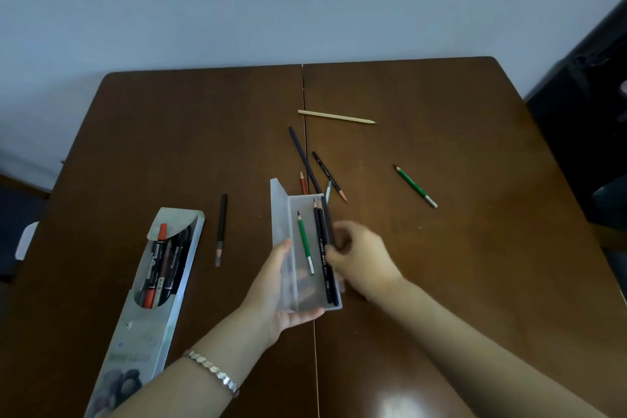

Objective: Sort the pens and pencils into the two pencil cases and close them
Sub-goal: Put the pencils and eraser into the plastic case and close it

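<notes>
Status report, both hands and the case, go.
Left hand holds open clear case. Right hand pinches dark pencil at its edge. Loose pencils lie beyond.

Pencil case has pencils in it. Pen case at its 9 o'clock, lone pencil btwn them. Loose pencils at 12.

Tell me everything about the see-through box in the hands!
The pencil case is a long box of frosted, see-through plastic. Its lid stands open along the left side. Inside lie a green pencil and some dark pencils, tips pointing away. The left hand holds it from underneath, and the right hand pinches the dark pencils by its right wall.
</notes>
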The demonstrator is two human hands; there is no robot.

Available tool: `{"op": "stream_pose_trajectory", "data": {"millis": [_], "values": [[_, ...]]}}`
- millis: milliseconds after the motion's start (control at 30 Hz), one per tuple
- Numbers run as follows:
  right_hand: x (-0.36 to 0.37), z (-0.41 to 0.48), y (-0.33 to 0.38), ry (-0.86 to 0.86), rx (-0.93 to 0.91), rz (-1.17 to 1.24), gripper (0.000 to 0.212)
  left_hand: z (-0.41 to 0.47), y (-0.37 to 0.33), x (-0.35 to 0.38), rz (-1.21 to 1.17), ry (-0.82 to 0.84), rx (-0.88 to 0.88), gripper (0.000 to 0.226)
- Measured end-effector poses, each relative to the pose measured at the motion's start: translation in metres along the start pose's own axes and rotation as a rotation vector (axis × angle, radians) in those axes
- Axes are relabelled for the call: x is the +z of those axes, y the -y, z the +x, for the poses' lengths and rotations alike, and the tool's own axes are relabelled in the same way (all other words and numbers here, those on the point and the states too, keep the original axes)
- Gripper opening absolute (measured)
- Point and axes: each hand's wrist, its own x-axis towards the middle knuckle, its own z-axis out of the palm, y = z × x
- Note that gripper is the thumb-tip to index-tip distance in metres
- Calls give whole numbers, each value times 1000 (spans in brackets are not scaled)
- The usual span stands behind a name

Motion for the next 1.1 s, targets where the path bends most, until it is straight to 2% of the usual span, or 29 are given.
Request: {"op": "stream_pose_trajectory", "data": {"millis": [67, 133, 200, 267, 333, 433, 500, 567, 700, 800, 833, 900, 967, 1000, 1100], "values": [[10, -2, 3, 49, -52, -100, 44, -1, -2, 3, -14, 9, -15, 28], [5, 7, 2, -16, -65, -97, 38, -1, -6, 6, -12, 13, -17, 26], [-11, 25, -5, -199, -57, -119, 34, 0, -10, 7, -5, 5, -10, 23], [-33, 51, -18, -392, -37, -254, 39, 2, -14, 6, -3, -4, 4, 23], [-56, 77, -34, -473, 77, -444, 47, 6, -18, 4, -5, -14, 8, 29], [-79, 97, -55, -435, 310, -615, 45, 8, -22, 3, -2, 7, 26, 32], [-82, 101, -59, -408, 355, -629, 37, 9, -24, 2, -7, 21, 39, 32], [-77, 100, -49, -350, 303, -481, 35, 12, -26, 1, 0, 16, 50, 33], [-39, 72, 0, -103, 73, 12, 38, 16, -31, 0, -16, -10, 44, 34], [-7, 56, 25, 112, -24, -50, 36, 18, -34, 2, -66, 2, 27, 31], [-1, 57, 29, 108, -55, -78, 36, 19, -35, 1, -77, 4, 29, 31], [-1, 70, 34, -53, -88, -106, 34, 22, -37, -2, -77, 3, 51, 28], [-6, 91, 37, -236, -36, -169, 38, 25, -41, -8, -76, -12, 82, 28], [-8, 101, 37, -273, 24, -245, 41, 28, -42, -12, -79, -21, 94, 32], [-1, 121, 37, -165, 242, -553, 55, 33, -46, -23, -91, -12, 107, 43]]}}
